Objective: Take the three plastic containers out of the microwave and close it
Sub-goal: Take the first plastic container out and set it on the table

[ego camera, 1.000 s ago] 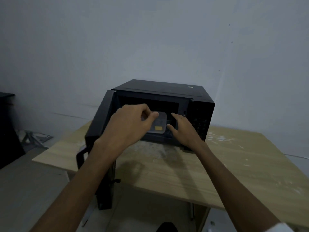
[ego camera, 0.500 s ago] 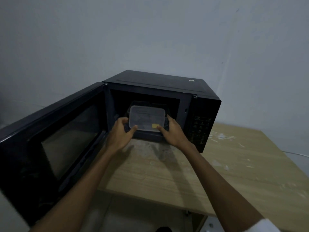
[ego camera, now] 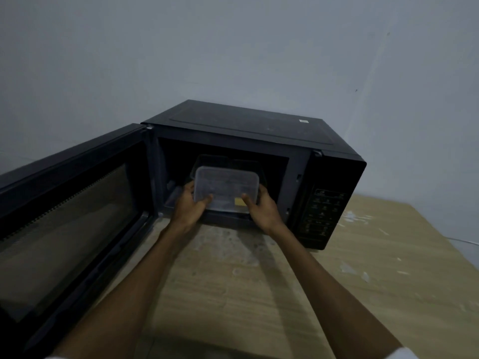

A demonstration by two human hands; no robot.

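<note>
Grip: the left hand (ego camera: 190, 206) and the right hand (ego camera: 261, 207) are clasping the translucent rectangular plastic container (ego camera: 226, 189) at its 2 near corners, thumbs lying over the lid and the other fingers hidden below, so I am judging that the fingers are closed around the box from both sides to keep it level.

Why 2 hands: thin plastic like this is probably flexing easily, and an even hold at 8 and 4 o'clock of the lid is likely stopping it from tipping as it clears the opening.

Where the container is: it is sitting at the mouth of the black boxy microwave oven (ego camera: 246, 141), partly inside the cavity, raised above the cavity floor.

Behind it: a darker rectangular plastic tub (ego camera: 220, 160) is showing at 12 o'clock of the held box, deeper inside; I cannot tell whether that is 1 or 2 containers.

Door: the black glass-fronted microwave door (ego camera: 70, 216) is standing wide open at 9 o'clock, leaving the hands a free path.

Landing spot: the pale wooden table (ego camera: 259, 294) is lying bare at 6 o'clock, probably where the box is going.

Look of the container: cloudy, frosted lid with rounded corners and a raised rim, a small yellow sticker (ego camera: 239, 202) near the right thumb; the contents are too dim to make out.
</note>
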